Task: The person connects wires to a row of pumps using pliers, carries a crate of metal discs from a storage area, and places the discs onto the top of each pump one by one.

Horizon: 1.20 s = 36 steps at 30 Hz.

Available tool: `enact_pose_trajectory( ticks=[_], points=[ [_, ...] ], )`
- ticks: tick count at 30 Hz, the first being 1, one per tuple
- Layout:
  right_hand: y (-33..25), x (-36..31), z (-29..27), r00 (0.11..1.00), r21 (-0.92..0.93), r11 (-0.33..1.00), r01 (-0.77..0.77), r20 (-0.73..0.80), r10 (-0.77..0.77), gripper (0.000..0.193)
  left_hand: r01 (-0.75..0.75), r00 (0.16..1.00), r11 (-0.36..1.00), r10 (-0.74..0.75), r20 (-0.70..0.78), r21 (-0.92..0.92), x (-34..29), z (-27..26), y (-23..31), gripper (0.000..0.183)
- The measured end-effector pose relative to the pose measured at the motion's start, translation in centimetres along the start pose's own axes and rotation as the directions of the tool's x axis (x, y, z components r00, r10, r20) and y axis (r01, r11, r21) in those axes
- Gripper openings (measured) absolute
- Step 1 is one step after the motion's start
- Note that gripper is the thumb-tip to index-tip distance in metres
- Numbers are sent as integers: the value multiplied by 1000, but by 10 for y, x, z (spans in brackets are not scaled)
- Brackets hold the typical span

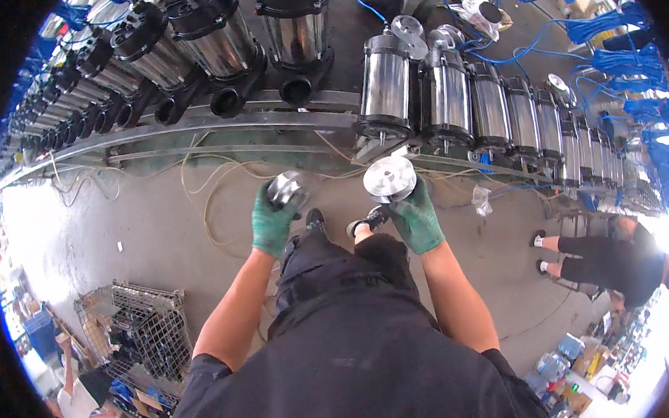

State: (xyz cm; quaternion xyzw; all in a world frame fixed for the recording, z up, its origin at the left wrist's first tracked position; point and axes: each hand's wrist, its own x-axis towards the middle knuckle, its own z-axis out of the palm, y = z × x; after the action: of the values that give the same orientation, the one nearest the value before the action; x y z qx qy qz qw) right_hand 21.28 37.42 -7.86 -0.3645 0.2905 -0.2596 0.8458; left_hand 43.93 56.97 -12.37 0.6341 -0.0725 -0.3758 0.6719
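Observation:
My left hand (272,226), in a green work glove, is closed round a silver, cup-like round metal part (289,189). A flat-faced silver metal disc (389,178) is gripped by its edge in my right hand (418,223), gloved in green too. The two parts are held apart, in front of me and above the floor. Just beyond the right hand, steel motor bodies (385,83) with shafts pointing toward me lie in a row on the bench. My fingers are partly hidden behind the parts.
A metal bench rail (230,124) runs across ahead, with pumps (295,35) along its left. Pale hoses (208,201) trail on the floor. A wire cage (146,328) stands at left. Blue cable coils (632,64) hang at right. Co-workers (613,257) are at both sides.

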Motion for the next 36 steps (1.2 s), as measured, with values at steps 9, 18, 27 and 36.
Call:
enact_pose_trajectory(
  ticks=[9, 18, 27, 36],
  points=[
    [48, 27, -8, 965, -55, 987, 153, -207, -161, 66, 136, 978, 981, -110, -178, 139, -1, -119, -22, 53],
    [93, 82, -24, 838, -282, 944, 169, -463, -288, 68, 164, 970, 979, -138, -198, 122, 9, -151, -23, 53],
    [93, 99, -7, 778, -15, 956, 293, -577, -247, 31, 196, 971, 969, -170, -168, 149, 11, -157, -22, 57],
    [105, 121, -9, 585, -855, 488, 177, -307, -751, 66, 205, 975, 963, -186, -122, 173, 16, -149, -16, 54]
  ],
)
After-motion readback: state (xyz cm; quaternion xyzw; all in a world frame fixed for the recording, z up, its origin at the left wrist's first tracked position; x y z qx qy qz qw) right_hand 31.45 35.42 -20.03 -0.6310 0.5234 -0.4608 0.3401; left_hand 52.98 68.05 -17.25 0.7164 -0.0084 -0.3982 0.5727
